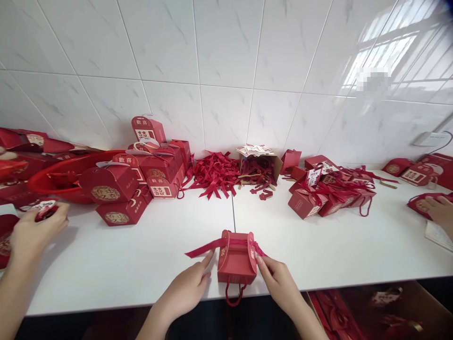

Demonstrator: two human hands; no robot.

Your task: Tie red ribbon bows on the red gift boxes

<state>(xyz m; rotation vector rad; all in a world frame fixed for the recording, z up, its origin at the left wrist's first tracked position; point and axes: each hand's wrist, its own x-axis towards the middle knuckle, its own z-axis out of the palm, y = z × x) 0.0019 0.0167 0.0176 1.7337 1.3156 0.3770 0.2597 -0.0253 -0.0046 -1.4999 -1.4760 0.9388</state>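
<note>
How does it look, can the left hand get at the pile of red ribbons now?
Probably yes: between the left hand and the pile of red ribbons is mostly bare white table. Only the gift box's ribbon end crosses ahead, seemingly easy to pass over.

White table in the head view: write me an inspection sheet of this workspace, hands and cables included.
Surface: white table, seam down the middle, no spill seen.
Job's things: small red box in front, red ribbon across its top; ribbon pile behind.
Clutter: stacked boxes left, ribboned boxes right, loose scraps by an open carton.
Hands: left hand and right hand either side of the small box; right grip unclear.
Cables: dark cable far right, by the wall.
Surroundings: tiled wall; other people's hands at both sides.
</note>
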